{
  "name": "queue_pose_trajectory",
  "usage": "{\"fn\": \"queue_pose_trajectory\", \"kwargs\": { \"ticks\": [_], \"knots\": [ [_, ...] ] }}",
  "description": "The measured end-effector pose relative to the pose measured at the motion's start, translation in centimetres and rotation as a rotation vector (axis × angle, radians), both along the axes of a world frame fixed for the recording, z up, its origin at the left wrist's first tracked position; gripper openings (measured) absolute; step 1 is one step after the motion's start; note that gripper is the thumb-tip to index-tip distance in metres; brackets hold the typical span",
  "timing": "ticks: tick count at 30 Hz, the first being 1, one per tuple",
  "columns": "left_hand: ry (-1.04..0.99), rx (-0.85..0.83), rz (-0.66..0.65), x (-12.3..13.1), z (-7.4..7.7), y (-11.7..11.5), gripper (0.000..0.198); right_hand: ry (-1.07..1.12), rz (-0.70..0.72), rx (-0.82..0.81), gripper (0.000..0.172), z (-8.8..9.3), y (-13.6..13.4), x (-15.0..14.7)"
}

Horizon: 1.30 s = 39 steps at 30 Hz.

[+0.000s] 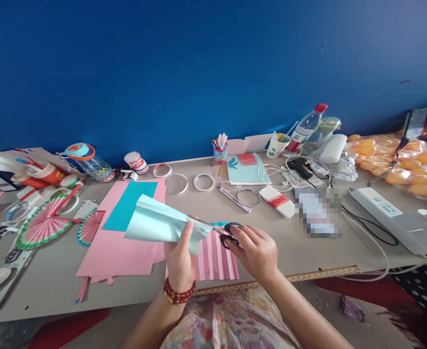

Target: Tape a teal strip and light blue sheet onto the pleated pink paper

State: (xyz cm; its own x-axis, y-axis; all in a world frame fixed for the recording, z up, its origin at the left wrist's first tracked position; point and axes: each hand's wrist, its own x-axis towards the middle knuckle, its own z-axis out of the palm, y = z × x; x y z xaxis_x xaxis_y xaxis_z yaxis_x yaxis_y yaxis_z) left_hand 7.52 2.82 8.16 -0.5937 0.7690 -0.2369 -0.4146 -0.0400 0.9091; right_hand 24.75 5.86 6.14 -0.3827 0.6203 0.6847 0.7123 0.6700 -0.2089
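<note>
My left hand [181, 259] grips a folded sheet of light blue paper [155, 220], its thumb on top, above the table. My right hand [255, 249] has its fingers in the black handles of a pair of scissors [228, 235]. The scissor blades point left and lie along the paper's right end; how far they cut into it is hard to make out. Below the hands lies a pleated pink paper [221, 259]. Pink sheets [121, 254] and a teal sheet [126, 206] lie flat at left.
Pleated paper fans [48, 220] and a water bottle [90, 162] occupy the left side. Tape rolls [204, 182], a small pen cup [220, 152] and a box cutter [235, 199] are behind the hands. Rightward are a phone [317, 213], a glue gun [301, 168] and a power strip [388, 213].
</note>
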Motion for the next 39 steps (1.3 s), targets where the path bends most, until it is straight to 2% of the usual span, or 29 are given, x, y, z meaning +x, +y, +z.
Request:
{"fn": "queue_pose_trajectory", "kwargs": {
  "ticks": [10,13,16,20,22,24,27,30,32,36,39],
  "knots": [
    [0.030,0.041,-0.097,-0.3,-0.1,0.0,0.041,0.006,-0.014,-0.030,0.015,-0.2,0.1,0.2],
    [0.072,0.039,-0.116,-0.7,-0.1,0.3,0.039,0.011,-0.019,-0.114,0.017,0.2,0.6,0.6],
    [0.117,0.051,-0.159,-1.9,0.4,1.3,0.037,0.012,-0.060,-0.268,0.024,0.5,1.6,1.9],
    [0.164,0.043,-0.290,-4.8,0.9,3.2,0.043,-0.084,-0.255,-0.494,0.024,0.1,2.8,4.4],
    [0.240,0.033,-0.330,-6.3,0.6,4.1,0.048,-0.179,-0.372,-0.615,0.024,-0.4,3.0,5.4],
    [0.323,-0.048,-0.433,-7.6,0.0,4.8,0.051,-0.275,-0.442,-0.708,0.023,-0.9,3.0,5.8],
    [0.446,-0.142,-0.564,-8.8,-1.1,5.8,0.050,-0.363,-0.450,-0.711,0.016,-1.6,3.1,5.9],
    [0.651,-0.135,-0.708,-9.5,-1.7,7.2,0.045,-0.399,-0.419,-0.639,0.013,-1.8,3.6,5.6],
    [0.758,-0.121,-0.819,-9.9,-1.8,8.6,0.043,-0.440,-0.407,-0.633,0.015,-1.6,4.3,5.4],
    [0.844,-0.102,-1.023,-10.6,-1.6,11.9,0.036,-0.515,-0.352,-0.690,0.016,-0.7,5.5,5.0],
    [0.970,-0.081,-1.094,-10.7,-1.6,14.2,0.031,-0.514,-0.310,-0.768,0.014,-0.1,6.2,4.9]
  ]
}}
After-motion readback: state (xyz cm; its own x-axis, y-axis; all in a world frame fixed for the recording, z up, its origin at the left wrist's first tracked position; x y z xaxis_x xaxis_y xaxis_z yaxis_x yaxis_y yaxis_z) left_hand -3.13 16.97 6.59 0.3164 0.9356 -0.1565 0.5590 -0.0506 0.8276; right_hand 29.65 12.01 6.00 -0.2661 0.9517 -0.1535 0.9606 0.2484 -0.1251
